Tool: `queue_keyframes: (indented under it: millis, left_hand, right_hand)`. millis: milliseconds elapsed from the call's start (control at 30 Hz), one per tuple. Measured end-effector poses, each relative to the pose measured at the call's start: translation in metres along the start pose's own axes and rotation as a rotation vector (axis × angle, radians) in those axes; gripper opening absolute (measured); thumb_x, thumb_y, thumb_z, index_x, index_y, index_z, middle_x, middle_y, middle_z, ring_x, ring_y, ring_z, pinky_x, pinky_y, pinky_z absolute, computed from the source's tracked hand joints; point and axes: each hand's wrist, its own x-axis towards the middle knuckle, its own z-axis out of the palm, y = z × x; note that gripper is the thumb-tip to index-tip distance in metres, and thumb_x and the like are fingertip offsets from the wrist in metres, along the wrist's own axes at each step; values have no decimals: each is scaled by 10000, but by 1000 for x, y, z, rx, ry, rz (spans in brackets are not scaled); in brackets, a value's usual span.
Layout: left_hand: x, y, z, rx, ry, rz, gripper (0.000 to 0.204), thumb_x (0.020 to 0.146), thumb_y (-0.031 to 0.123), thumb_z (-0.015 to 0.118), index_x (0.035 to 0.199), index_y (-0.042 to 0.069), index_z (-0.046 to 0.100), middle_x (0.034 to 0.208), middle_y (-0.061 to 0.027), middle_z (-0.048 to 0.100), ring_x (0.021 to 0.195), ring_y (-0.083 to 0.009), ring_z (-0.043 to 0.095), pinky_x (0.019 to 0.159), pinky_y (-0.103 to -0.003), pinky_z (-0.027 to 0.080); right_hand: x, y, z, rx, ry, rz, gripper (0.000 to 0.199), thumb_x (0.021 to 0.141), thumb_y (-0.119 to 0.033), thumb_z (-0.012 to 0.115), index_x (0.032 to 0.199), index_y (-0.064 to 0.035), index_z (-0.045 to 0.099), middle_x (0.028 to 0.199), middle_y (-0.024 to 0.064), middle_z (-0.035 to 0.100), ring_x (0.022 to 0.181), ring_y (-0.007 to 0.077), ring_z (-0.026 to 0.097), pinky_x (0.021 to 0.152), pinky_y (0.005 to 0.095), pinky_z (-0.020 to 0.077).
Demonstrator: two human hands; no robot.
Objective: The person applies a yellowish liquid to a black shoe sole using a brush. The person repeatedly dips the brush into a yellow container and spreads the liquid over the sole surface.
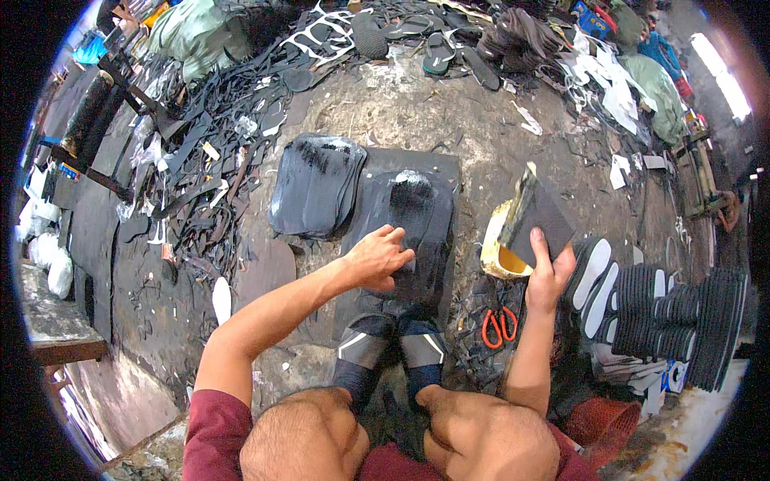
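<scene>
Your right hand [549, 276] clamps a dark flat piece [544, 210], partly hiding a yellowed container [495, 244]
Your left hand [375, 258] curls over black sheets [429, 212] before your feet [423, 350] — whether it pinches anything, I cannot tell

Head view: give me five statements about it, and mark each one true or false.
1. The right hand holds a dark flat panel, thumb on its face. True.
2. The scissors have blue handles. False: the handles are red-orange.
3. The left hand is over the dark sheets. True.
4. The stacked soles are at the picture's left. False: they are at its right.
5. The left sleeve is maroon. True.
</scene>
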Motion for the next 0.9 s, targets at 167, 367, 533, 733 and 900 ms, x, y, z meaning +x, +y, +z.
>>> queue_keyframes:
  millis: [167,367,533,733,900]
  left_hand:
    - [16,-83,-83,-415,531,-393,210,792,157,748,979,75,701,968,-125,726,1068,-377,611,995,-475,454]
    - [-44,-115,-183,290,989,-426,139,907,120,728,1034,96,678,1379,-68,645,1327,-354,510,1089,-488,410]
    - [-114,-96,-95,437,698,-585,162,887,132,754,1041,139,704,1490,-27,562,1425,-330,423,1152,-512,346]
    - [-147,-33,67,-172,820,-1245,321,801,52,750,1084,119,613,1392,-118,604,1305,-370,505,1112,-524,359]
    - [-99,90,92,-2326,336,-1196,366,899,74,733,1228,32,577,1244,-177,677,1122,-330,696,891,-401,588]
  right_hand:
    - [-4,14,-7,83,120,28,287,946,-83,722,1211,7,659,1154,56,698,1020,158,631,940,318,483]
    - [0,19,-9,101,136,112,303,955,-107,726,1225,9,649,1165,66,693,1025,166,623,945,323,482]
    - [-8,24,-12,142,171,83,340,953,-110,726,1255,19,637,1209,89,682,1062,186,620,984,334,467]
    - [1,21,-38,51,157,19,380,955,-95,711,1299,35,613,1228,102,683,1098,205,621,1021,358,463]
    - [52,38,-74,-817,278,-60,686,866,-276,769,1400,87,537,1384,300,606,1324,440,559,1126,456,417]
